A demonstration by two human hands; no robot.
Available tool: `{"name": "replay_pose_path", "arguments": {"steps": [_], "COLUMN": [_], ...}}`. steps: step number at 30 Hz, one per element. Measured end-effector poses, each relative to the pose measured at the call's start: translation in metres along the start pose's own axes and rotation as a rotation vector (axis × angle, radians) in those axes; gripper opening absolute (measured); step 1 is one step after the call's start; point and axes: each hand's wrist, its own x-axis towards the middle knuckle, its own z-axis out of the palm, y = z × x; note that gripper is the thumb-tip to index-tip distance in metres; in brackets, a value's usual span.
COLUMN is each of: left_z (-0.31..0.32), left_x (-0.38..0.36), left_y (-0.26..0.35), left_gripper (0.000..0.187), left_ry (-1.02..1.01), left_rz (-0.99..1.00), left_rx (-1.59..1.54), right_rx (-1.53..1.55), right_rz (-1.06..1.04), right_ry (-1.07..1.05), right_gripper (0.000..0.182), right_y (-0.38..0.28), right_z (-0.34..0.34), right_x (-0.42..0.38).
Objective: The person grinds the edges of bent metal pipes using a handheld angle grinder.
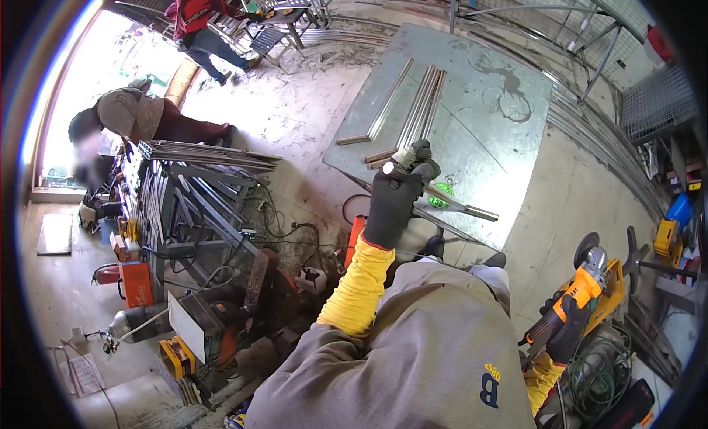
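Observation:
My left hand [391, 211], in a dark glove with a yellow sleeve, is closed around a metal tube [476, 210] over the near edge of the metal-topped table [509, 163]. One round end of the tube shows beside the glove. Several more shiny metal tubes [424, 108] lie side by side on the table just beyond this hand. Low on the right, my right hand [566, 333], also gloved, grips an orange angle grinder [582, 290]. Its disc [587, 246] points up and away from the table. Green stickers [439, 196] show near the held tube.
To the left, a metal rack [199, 200] carries many bars, with a person [133, 115] bending behind it. Another person in red [199, 16] stands farther back. Cables [276, 222] trail over the floor. A gas cylinder [136, 322] lies lower left; a coiled green hose [601, 374] lies lower right.

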Motion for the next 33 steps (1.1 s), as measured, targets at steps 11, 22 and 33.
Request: {"name": "replay_pose_path", "arguments": {"steps": [11, 22, 33], "left_z": [-0.02, -0.018, 0.029], "left_x": [0.009, -0.031, -0.058], "left_y": [-0.01, -0.036, -0.008], "left_gripper": [0.033, 0.031, 0.029], "left_ry": [-0.033, -0.235, -0.122], "left_rz": [0.003, -0.348, -0.375], "left_rx": [-0.06, 0.457, 0.335], "right_rx": [0.003, -0.102, -0.209], "right_rz": [0.006, -0.072, -0.024], "right_ry": [0.005, 0.019, -0.074], "right_gripper": [0.039, 0.042, 0.041], "right_y": [0.01, -0.006, 0.015], "right_z": [-0.011, -0.005, -0.021], "right_x": [0.005, 0.012, 0.018]}}
